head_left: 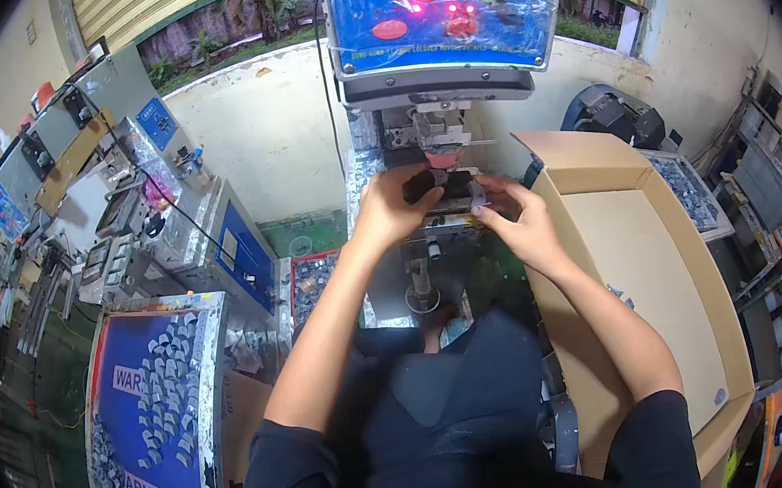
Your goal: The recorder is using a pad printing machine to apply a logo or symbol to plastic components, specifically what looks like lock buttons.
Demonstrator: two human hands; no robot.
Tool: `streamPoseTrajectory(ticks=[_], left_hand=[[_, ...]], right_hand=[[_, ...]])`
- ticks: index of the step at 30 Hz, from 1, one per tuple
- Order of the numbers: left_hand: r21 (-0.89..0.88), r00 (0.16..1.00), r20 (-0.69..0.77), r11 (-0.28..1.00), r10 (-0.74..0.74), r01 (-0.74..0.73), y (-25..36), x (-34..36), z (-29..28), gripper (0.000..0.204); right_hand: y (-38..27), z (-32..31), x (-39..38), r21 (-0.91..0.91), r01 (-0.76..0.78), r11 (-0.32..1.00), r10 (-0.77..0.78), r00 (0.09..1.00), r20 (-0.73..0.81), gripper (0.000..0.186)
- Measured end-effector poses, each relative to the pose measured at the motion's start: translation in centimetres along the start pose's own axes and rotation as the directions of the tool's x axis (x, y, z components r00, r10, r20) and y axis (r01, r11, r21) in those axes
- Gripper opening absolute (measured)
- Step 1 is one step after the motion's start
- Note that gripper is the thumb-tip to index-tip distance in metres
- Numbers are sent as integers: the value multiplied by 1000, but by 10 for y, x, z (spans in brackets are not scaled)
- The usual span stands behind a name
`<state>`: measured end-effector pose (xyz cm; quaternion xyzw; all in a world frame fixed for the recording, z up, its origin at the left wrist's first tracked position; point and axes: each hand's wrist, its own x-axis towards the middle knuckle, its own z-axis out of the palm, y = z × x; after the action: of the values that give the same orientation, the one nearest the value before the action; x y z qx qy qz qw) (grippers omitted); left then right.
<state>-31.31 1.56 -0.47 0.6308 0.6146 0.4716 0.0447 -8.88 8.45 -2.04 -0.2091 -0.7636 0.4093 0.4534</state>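
Observation:
My left hand (389,208) is curled at a black block (419,186) on the machine's work stand, thumb pointing right. Whether it grips a loose piece there is hidden. My right hand (526,224) has thumb and fingers closed around a small grey curved piece (476,194) at the right end of the black fixture (455,186). Just above both hands is the reddish pad (442,159) of the machine. Its blue control panel (441,9), with red lights and coloured buttons, hangs over the stand.
An open cardboard box (649,263) on my right holds a few grey pieces. To the left, a blue-topped table (115,362) carries many grey curved pieces, some in rows, others heaped. A red-rimmed tray (294,289) of pieces sits beside my left forearm. Another machine (176,220) stands far left.

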Motion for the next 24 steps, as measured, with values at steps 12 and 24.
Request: streamPoseTrajectory(ticks=[12,24], left_hand=[[-5,994,-44,995,99,-100,-15,4,12,40],[-301,996,17,949,-93,94,-30,7,12,37]], right_hand=[[18,7,58,-131,-4,991,16,996,88,42],[8,12,85,-380,78,922,56,942,330,37]])
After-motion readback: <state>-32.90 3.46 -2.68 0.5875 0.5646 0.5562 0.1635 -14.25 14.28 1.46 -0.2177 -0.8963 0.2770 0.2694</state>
